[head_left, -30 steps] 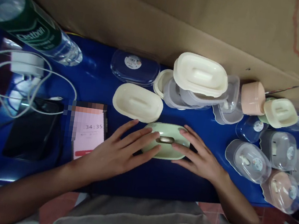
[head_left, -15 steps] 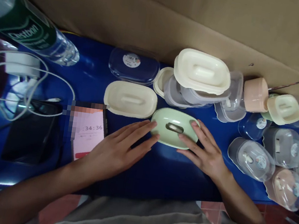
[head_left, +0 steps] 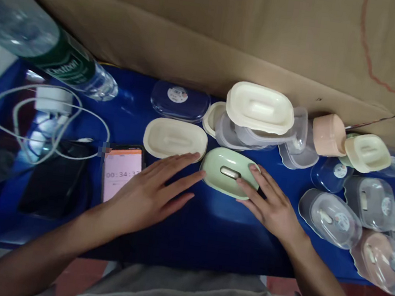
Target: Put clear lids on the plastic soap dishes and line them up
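Observation:
A light green oval lid (head_left: 217, 164) with a small light-coloured piece (head_left: 230, 172) in its central slot lies on the blue table. My right hand (head_left: 270, 202) rests its fingertips on the lid's right side, fingers apart. My left hand (head_left: 157, 189) is spread at the lid's left edge, its fingers reaching over the front edge of a cream oval lid (head_left: 174, 139); whether they touch it is not clear. Behind the green lid, a cream lid (head_left: 260, 107) tops some stacked translucent containers (head_left: 227, 131).
Several clear-lidded containers (head_left: 329, 218) stand at the right, near a peach cup (head_left: 328, 134). A dark blue clear box (head_left: 179, 108) lies at the back. On the left are a lit phone (head_left: 115, 180), a white cable (head_left: 12, 130), a black pouch (head_left: 50, 186) and a water bottle (head_left: 70, 59).
My left hand has drawn back from the green lid, toward the cream lid. My right fingers stay on the green lid. The camera view has shifted slightly.

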`<action>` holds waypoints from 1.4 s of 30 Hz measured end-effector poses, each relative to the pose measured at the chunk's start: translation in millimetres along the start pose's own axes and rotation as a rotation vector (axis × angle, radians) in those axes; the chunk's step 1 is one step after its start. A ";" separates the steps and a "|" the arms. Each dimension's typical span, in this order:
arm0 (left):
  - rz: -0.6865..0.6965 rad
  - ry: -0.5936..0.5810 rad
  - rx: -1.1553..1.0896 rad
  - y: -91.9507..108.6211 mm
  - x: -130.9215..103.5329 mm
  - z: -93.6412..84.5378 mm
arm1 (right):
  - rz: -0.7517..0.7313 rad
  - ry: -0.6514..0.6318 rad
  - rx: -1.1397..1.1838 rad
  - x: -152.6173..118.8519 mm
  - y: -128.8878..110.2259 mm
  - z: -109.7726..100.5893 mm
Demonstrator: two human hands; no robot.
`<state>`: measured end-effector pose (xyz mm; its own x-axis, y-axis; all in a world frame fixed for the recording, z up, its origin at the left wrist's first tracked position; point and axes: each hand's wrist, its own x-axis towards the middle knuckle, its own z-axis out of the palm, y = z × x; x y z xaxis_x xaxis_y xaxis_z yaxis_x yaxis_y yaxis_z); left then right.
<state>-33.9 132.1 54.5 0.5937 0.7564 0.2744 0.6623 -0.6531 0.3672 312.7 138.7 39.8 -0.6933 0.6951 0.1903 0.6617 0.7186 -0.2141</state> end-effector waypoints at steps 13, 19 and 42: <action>-0.379 0.101 0.137 -65.8 14.7 -40.6 | 0.032 -0.008 -0.023 -1.0 4.2 20.3; -0.431 -0.077 0.040 -118.1 65.7 -26.6 | 0.031 0.026 0.016 1.4 2.4 19.8; 0.019 -0.034 -0.055 2.3 27.0 19.0 | 0.020 0.121 0.211 3.4 -3.9 17.9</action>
<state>-7.7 150.4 45.9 0.6221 0.7414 0.2514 0.6251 -0.6638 0.4107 302.7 137.8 24.1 -0.6331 0.7158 0.2945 0.5916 0.6928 -0.4123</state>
